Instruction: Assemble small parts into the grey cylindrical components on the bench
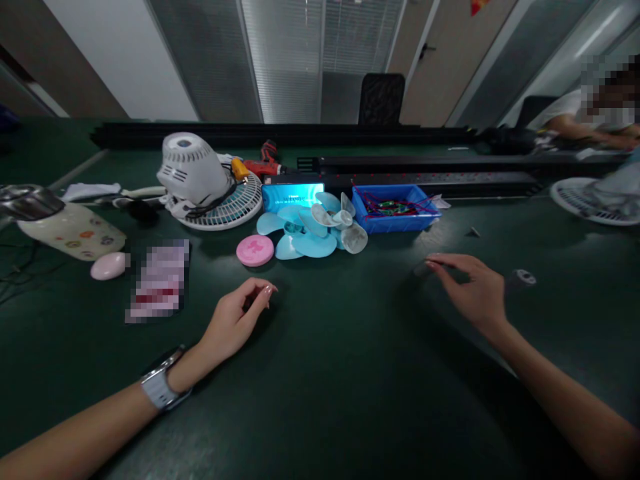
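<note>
My left hand (234, 320) hovers low over the dark green table with its thumb and fingertips pressed together. I see nothing between them. To the right, my right hand (473, 288) pinches a small, greyish, blurred thing (423, 268) that I cannot make out. Just beyond that wrist lies a grey cylindrical part (521, 279), partly hidden. Between and beyond the hands are light-blue fan blades (313, 241), overlapping in a pile with a greyish fan blade (354, 238) at its right. A round pink case (255, 251) is nearest to my left hand.
Behind the blades stand a lit phone (293, 195) and a blue bin (397, 223) with wires. A white fan (193, 170) and a red power drill (265, 163) are at back left. A flowered bottle (75, 230) lies left. Another person (575, 127) sits far right near another fan (590, 197).
</note>
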Action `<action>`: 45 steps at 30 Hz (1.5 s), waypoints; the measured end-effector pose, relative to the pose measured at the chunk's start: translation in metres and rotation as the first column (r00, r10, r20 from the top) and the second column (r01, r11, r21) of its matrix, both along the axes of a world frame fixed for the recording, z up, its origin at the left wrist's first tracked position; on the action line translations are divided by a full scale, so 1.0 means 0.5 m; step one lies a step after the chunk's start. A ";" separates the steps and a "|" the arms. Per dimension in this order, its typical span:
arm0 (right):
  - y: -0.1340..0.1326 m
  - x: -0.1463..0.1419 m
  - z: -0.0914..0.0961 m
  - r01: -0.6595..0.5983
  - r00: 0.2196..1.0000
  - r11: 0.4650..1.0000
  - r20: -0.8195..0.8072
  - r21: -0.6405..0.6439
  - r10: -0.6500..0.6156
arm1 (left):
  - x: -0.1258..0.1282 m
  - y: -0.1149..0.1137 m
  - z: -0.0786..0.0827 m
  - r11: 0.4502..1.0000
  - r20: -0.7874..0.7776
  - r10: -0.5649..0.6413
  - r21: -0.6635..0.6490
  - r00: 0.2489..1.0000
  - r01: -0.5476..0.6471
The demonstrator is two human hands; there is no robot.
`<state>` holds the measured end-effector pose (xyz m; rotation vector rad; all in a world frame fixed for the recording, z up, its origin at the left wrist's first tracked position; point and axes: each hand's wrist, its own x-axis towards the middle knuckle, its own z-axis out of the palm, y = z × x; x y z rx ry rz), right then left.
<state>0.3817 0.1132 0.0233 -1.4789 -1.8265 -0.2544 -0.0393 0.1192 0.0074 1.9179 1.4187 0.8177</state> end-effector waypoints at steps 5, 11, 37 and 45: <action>0.004 0.007 -0.006 0.076 0.996 0.996 -0.046 0.046 -0.074 | 0.000 -0.001 0.002 1.000 -0.013 -0.008 -0.006 1.000 0.008; 0.010 0.024 -0.016 0.117 0.987 0.993 -0.109 -0.029 -0.119 | -0.002 0.003 -0.003 0.999 -0.034 -0.030 -0.014 0.999 0.030; -0.042 -0.235 0.006 -0.563 0.824 0.739 -0.323 -0.370 0.466 | 0.078 -0.050 0.040 0.906 -0.041 -0.282 0.318 0.958 0.280; -0.029 -0.325 -0.033 -0.694 0.714 0.644 -0.427 -0.322 0.556 | 0.105 -0.043 0.036 0.930 0.021 -0.262 0.273 0.965 0.246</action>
